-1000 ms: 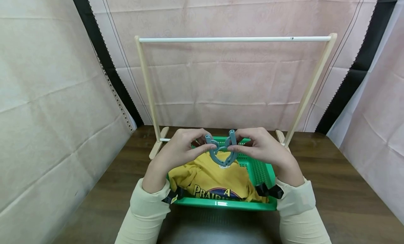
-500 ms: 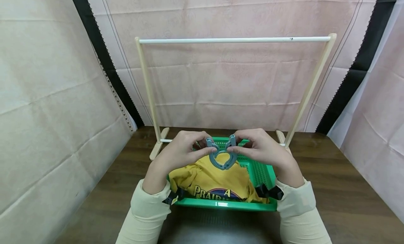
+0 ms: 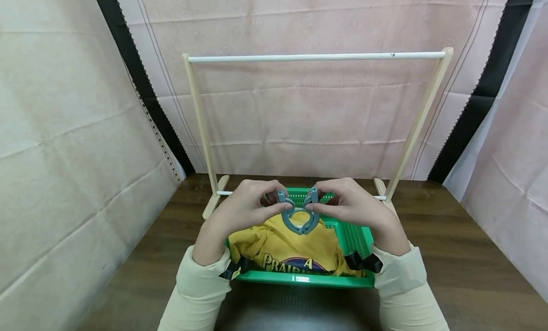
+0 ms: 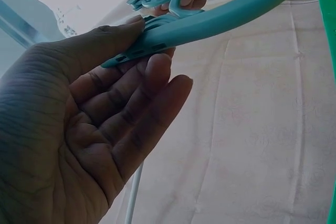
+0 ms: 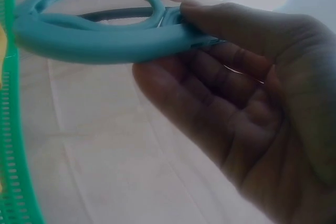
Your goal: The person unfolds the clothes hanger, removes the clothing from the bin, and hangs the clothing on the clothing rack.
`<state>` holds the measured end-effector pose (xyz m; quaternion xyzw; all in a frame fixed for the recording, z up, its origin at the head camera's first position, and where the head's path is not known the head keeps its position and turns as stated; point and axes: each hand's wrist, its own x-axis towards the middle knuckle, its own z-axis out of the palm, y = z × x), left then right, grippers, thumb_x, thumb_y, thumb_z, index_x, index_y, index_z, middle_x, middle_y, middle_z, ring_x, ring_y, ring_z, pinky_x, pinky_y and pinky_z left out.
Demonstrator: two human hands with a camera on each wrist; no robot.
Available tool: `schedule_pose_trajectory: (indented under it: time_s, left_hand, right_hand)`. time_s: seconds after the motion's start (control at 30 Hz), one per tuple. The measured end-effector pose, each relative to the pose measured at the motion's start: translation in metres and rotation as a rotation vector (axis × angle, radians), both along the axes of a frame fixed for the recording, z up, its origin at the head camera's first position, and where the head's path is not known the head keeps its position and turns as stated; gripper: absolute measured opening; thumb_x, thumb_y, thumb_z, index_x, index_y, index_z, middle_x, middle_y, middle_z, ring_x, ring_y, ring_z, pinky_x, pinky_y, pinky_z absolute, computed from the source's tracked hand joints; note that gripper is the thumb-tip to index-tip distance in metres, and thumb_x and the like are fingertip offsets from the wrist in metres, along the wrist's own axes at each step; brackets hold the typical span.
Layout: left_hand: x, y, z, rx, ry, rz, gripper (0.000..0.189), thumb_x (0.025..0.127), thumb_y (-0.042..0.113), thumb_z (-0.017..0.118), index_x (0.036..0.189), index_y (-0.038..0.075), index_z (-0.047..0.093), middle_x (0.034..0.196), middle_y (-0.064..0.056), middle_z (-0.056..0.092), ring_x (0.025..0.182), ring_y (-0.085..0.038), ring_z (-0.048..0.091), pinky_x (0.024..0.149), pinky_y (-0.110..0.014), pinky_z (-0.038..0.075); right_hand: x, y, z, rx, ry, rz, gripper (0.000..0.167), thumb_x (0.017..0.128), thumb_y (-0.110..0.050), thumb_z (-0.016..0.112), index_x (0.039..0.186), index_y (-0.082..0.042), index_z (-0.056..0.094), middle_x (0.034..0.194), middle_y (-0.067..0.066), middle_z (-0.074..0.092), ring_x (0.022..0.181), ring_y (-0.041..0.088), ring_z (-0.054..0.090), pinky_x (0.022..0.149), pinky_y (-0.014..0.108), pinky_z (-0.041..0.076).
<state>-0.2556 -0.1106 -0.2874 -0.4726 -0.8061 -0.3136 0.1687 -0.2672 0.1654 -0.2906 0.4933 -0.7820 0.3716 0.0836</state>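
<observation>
Head view first: pinching the blue curved piece [image 3: 301, 230] by one end in the left hand [image 3: 246, 207], by the other in the right hand [image 3: 357, 203], holding it up over the yellow garment [image 3: 287, 245] in the green basket [image 3: 308, 279], on the brown table [image 3: 445, 259]. Behind, the white-barred rack [image 3: 317, 58]. Over to the left wrist: narrow grip, thumb on top of the piece, fingers [image 4: 152, 111] underneath. Across to the right wrist: narrow again, thumb over the end, fingers below, green basket along the left edge.
</observation>
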Motion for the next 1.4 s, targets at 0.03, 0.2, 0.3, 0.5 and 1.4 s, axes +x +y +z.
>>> schedule_pose_trajectory:
  time_s: [0.03, 0.2, 0.3, 0.5, 1.4]
  left_hand:
    - [0.000, 0.000, 0.000, -0.003, -0.002, 0.002, 0.011, 0.093, 0.021, 0.076, 0.099, 0.015, 0.068, 0.078, 0.012, 0.062, 0.070, -0.002, 0.058, 0.061, -0.022, 0.051]
    - [0.003, -0.001, -0.001, -0.009, -0.019, 0.015, 0.011, 0.093, 0.023, 0.075, 0.099, 0.016, 0.068, 0.078, 0.011, 0.062, 0.069, -0.002, 0.058, 0.061, -0.022, 0.051]
    - [0.004, -0.003, -0.002, -0.011, -0.025, 0.023, 0.011, 0.093, 0.023, 0.075, 0.099, 0.017, 0.068, 0.078, 0.012, 0.062, 0.068, -0.003, 0.057, 0.060, -0.023, 0.051]
    - [0.004, -0.004, -0.003, -0.032, -0.072, 0.012, 0.010, 0.094, 0.022, 0.075, 0.098, 0.016, 0.068, 0.080, 0.012, 0.064, 0.070, -0.003, 0.059, 0.061, -0.024, 0.054]
    - [0.004, -0.017, 0.003, 0.006, -0.085, 0.050, 0.008, 0.092, 0.021, 0.077, 0.098, 0.021, 0.072, 0.088, 0.014, 0.068, 0.078, -0.004, 0.063, 0.067, -0.028, 0.057]
  right_hand:
    - [0.000, 0.000, 0.000, -0.001, 0.002, 0.004, 0.012, 0.090, -0.010, 0.076, 0.097, -0.018, 0.069, 0.085, -0.007, 0.068, 0.070, 0.013, 0.063, 0.059, 0.031, 0.058]
    - [0.000, 0.000, -0.002, -0.014, 0.015, 0.016, 0.013, 0.090, -0.009, 0.077, 0.096, -0.018, 0.069, 0.085, -0.008, 0.068, 0.069, 0.013, 0.062, 0.057, 0.030, 0.058]
    - [0.000, -0.001, -0.003, -0.020, 0.006, 0.022, 0.013, 0.091, -0.010, 0.076, 0.096, -0.019, 0.069, 0.085, -0.008, 0.068, 0.068, 0.014, 0.063, 0.056, 0.030, 0.057]
    - [-0.001, 0.000, -0.005, -0.016, 0.017, 0.039, 0.013, 0.092, -0.010, 0.075, 0.098, -0.020, 0.070, 0.084, -0.005, 0.069, 0.066, 0.013, 0.062, 0.054, 0.029, 0.056]
    - [0.002, 0.013, 0.003, -0.063, -0.030, 0.001, 0.019, 0.090, -0.005, 0.076, 0.101, -0.019, 0.071, 0.092, -0.009, 0.071, 0.078, 0.015, 0.069, 0.068, 0.033, 0.060]
